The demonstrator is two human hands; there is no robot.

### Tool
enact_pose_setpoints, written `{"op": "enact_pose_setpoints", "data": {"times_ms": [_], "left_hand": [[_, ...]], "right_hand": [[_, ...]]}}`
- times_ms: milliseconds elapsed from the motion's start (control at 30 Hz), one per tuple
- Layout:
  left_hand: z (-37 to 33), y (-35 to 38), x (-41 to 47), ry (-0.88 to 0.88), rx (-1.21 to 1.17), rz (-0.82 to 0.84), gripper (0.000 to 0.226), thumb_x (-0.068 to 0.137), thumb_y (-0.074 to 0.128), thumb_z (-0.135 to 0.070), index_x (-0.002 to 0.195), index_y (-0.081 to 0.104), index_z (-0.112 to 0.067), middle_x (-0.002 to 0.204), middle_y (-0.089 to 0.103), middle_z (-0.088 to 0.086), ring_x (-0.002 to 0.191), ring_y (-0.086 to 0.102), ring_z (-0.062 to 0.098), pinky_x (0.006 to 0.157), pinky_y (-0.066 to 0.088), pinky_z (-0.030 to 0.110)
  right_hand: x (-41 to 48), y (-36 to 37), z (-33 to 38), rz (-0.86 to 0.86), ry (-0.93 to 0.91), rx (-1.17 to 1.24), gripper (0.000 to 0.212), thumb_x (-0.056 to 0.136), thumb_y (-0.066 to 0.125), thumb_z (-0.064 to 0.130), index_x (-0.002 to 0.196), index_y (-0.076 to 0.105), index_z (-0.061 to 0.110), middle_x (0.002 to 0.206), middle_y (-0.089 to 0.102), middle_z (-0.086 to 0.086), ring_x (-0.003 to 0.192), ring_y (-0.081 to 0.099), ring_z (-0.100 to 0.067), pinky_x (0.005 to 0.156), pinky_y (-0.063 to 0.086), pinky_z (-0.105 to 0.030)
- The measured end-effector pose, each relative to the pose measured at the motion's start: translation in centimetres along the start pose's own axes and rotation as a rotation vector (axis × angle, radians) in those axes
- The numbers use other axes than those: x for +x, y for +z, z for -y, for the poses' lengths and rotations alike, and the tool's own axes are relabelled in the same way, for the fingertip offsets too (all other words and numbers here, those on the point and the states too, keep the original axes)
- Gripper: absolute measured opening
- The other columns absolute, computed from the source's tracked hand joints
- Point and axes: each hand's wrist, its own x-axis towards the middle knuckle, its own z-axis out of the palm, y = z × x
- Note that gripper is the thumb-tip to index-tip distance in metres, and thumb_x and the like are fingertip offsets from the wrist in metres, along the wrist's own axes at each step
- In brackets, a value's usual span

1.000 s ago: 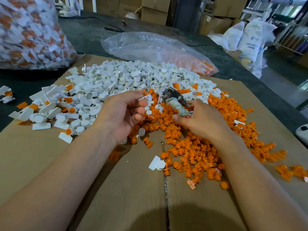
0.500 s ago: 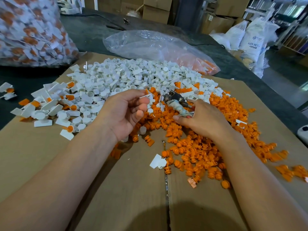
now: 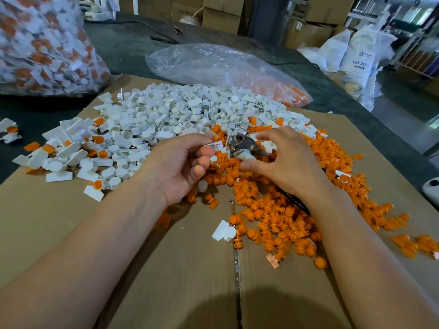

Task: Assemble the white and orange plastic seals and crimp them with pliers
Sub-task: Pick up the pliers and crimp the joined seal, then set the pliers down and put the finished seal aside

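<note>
My left hand pinches a white seal piece between thumb and fingers, its flat tab pointing right. Right beside it, my right hand grips the pliers, whose metal jaws point left toward the seal, close to its tab. A heap of white seal bodies covers the far side of the cardboard. Orange inserts spread in a pile under and right of my right hand. Assembled white and orange seals lie at the left.
Flattened cardboard covers the dark table. A full clear bag of finished seals stands at the far left. A nearly flat plastic bag with orange parts lies behind the heap. Boxes and white sacks stand beyond.
My right hand's fingers have lifted and spread over the pliers, and the pliers' jaws have come closer to the white seal in my left hand.
</note>
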Motion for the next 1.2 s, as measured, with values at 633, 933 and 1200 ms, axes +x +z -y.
{"op": "enact_pose_setpoints", "data": {"times_ms": [633, 933, 1200], "left_hand": [[0.5, 0.2, 0.0, -0.017, 0.105, 0.145, 0.012, 0.076, 0.062, -0.020, 0.069, 0.060, -0.010, 0.040, 0.052, -0.001, 0.028, 0.044, 0.003, 0.026, 0.033, 0.010], [0.5, 0.0, 0.2, -0.022, 0.096, 0.153, 0.015, 0.075, 0.062, -0.021, 0.066, 0.061, -0.009, 0.042, 0.054, 0.000, 0.029, 0.046, 0.004, 0.027, 0.034, 0.010], [0.4, 0.1, 0.1, -0.009, 0.090, 0.158, 0.018, 0.086, 0.057, -0.013, 0.070, 0.061, -0.007, 0.044, 0.055, 0.001, 0.031, 0.048, 0.004, 0.029, 0.037, 0.011]], "right_hand": [[-1.5, 0.5, 3.2, -0.164, -0.296, 0.551, 0.018, 0.075, 0.073, 0.009, 0.092, 0.067, 0.014, 0.080, 0.059, 0.019, 0.082, 0.061, 0.000, 0.074, 0.049, -0.012], [-1.5, 0.5, 3.1, -0.184, -0.286, 0.547, 0.023, 0.074, 0.074, 0.011, 0.091, 0.063, 0.021, 0.079, 0.058, 0.022, 0.080, 0.060, 0.001, 0.073, 0.048, -0.010], [-1.5, 0.4, 3.0, -0.206, -0.299, 0.502, 0.017, 0.074, 0.074, 0.011, 0.090, 0.069, 0.011, 0.079, 0.062, 0.013, 0.081, 0.061, -0.001, 0.074, 0.048, -0.010]]}}
